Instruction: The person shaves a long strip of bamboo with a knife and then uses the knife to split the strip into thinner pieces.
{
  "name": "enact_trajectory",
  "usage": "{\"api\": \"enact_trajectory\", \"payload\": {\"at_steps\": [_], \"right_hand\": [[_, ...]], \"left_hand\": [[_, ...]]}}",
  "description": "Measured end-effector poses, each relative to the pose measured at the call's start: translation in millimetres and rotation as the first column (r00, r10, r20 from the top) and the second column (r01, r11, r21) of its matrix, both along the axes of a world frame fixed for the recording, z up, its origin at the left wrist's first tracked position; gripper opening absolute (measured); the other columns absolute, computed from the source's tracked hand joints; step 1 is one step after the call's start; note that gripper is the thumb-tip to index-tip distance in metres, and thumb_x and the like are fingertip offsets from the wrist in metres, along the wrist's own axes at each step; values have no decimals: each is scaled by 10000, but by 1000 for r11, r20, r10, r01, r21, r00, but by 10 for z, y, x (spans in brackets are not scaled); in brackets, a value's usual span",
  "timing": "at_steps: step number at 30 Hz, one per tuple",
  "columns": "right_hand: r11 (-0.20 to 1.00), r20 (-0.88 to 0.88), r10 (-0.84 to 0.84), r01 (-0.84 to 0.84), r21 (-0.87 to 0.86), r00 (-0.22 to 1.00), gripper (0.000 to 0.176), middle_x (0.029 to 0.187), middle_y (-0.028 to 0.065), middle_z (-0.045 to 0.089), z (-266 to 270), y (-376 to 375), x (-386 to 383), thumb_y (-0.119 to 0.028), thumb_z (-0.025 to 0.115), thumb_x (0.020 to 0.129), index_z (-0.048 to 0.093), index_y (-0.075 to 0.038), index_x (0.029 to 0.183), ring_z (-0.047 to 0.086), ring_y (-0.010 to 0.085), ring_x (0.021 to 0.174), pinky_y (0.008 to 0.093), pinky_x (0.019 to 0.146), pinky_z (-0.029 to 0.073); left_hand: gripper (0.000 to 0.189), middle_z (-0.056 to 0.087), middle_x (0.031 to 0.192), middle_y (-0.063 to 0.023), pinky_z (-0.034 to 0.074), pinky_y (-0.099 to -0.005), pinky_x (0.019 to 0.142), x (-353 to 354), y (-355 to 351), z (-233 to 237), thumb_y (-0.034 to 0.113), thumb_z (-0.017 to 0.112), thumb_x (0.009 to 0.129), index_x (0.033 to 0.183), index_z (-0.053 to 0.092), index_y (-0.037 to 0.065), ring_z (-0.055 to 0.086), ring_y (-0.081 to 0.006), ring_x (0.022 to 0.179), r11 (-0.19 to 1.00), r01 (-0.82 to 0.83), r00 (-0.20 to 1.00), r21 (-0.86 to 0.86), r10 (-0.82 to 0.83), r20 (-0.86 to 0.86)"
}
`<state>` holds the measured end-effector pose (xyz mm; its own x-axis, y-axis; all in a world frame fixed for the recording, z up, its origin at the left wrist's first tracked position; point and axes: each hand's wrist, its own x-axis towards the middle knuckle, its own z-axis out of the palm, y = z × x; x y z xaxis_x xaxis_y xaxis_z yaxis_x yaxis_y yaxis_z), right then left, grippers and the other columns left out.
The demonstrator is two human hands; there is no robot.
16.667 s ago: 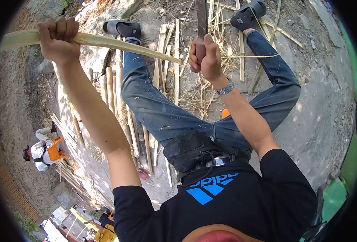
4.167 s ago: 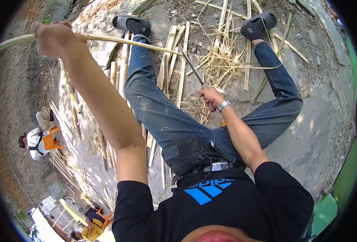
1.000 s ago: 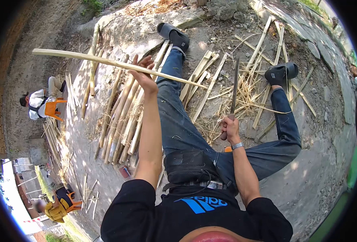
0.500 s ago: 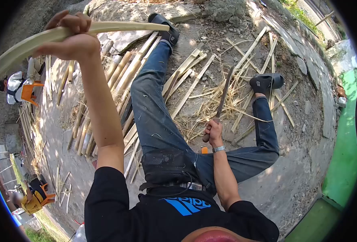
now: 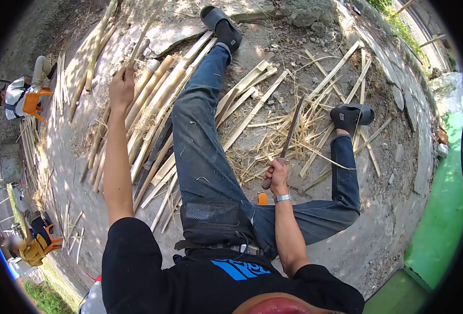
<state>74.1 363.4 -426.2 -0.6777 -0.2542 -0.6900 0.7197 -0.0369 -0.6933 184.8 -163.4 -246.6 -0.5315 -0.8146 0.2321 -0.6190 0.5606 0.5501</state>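
Observation:
My left hand (image 5: 121, 90) is stretched out over the pile at the left, closed on the near end of a bamboo strip (image 5: 143, 37) that points away toward the top of the view. The fingers are partly hidden behind the back of the hand. My right hand (image 5: 277, 175) is wrapped around the handle of a long machete (image 5: 293, 125), beside my bent leg. Its dark blade points up and away over a heap of thin bamboo shavings (image 5: 273, 144). Split bamboo pieces (image 5: 257, 110) lie on the ground between my legs.
Round bamboo poles (image 5: 148, 86) and split lengths lie left of my outstretched leg. Two people sit on orange chairs (image 5: 34, 103) at the far left. A green wall (image 5: 441, 204) stands at the right. Stone slabs (image 5: 393, 78) edge the ground. A small orange object (image 5: 262, 199) is near my right wrist.
My left hand has come down and away from the camera, and the strip has swung from lying across the view to pointing away. My right hand with the machete has barely moved.

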Motion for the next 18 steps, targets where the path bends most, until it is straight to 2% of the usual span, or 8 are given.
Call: {"api": "enact_trajectory", "payload": {"at_steps": [2, 4, 6, 10, 12, 13, 16, 18], "right_hand": [[1000, 31, -7, 6, 27, 999, 155, 593, -3, 437, -17, -29, -2, -153, 592, 864, 491, -93, 763, 409, 112, 420, 314, 416, 409], [999, 36, 0, -2, 52, 999, 141, 593, 3, 444, -161, 13, 18, -145, 599, 859, 501, -89, 774, 413, 114, 422, 308, 408, 402], [997, 35, 19, -21, 73, 999, 137, 584, 1, 440, -174, -13, 36, -132, 600, 858, 507, -94, 763, 416, 115, 423, 299, 410, 393], [995, 81, 33, -40, 86, 996, 147, 607, 15, 477, -203, -43, 61, -127, 656, 839, 546, -54, 775, 430, 112, 447, 284, 407, 400], [995, 92, 20, -29, 97, 996, 135, 600, 13, 473, -197, -74, 99, -127, 657, 842, 562, -44, 792, 435, 115, 441, 291, 409, 404], [995, 96, 35, -44, 94, 995, 134, 595, 11, 470, -165, -106, 77, -124, 657, 842, 564, -42, 794, 438, 116, 440, 291, 409, 402], [996, 94, 35, -43, 78, 995, 136, 580, 5, 465, -131, -151, 71, -121, 660, 844, 571, -34, 790, 446, 112, 441, 285, 411, 396], [992, 92, 61, -71, 106, 994, 140, 582, 2, 471, -89, -142, 73, -122, 664, 842, 575, -32, 784, 442, 104, 442, 280, 413, 392]], "left_hand": [[586, 720, 932, -242, 520, -447, 836, 280, 86, -592, 573, 460, 1016, 1134, 718, 60, 685, -415, 927, 992, -102, 982, -80, 113, 154], [594, 717, 931, -235, 520, -471, 809, 574, 287, -1002, 582, 455, 1013, 1149, 708, 62, 679, -432, 910, 983, -130, 982, -130, 146, 118], [597, 709, 931, -247, 515, -486, 794, 700, 588, -896, 582, 448, 1014, 1171, 694, 61, 678, -437, 906, 973, -228, 950, 26, 217, 222], [594, 706, 904, -243, 510, -481, 775, 907, 654, -990, 573, 452, 1018, 1184, 682, 51, 679, -427, 873, 976, -218, 960, -30, 220, 172], [593, 708, 916, -241, 506, -476, 779, 978, 673, -921, 560, 453, 1023, 1184, 677, 35, 677, -424, 871, 971, -228, 963, 68, 214, 166], [611, 708, 964, -253, 503, -475, 806, 1024, 630, -992, 562, 445, 1025, 1189, 671, 19, 671, -435, 914, 978, -201, 973, 57, 193, 128], [616, 705, 1009, -264, 498, -472, 834, 1081, 572, -1057, 560, 435, 1030, 1197, 668, 15, 666, -436, 959, 964, -233, 959, 127, 207, 192], [621, 703, 1018, -269, 494, -473, 836, 1116, 529, -1210, 563, 429, 1032, 1201, 665, 14, 663, -437, 969, 972, -218, 958, 93, 194, 213]]}}
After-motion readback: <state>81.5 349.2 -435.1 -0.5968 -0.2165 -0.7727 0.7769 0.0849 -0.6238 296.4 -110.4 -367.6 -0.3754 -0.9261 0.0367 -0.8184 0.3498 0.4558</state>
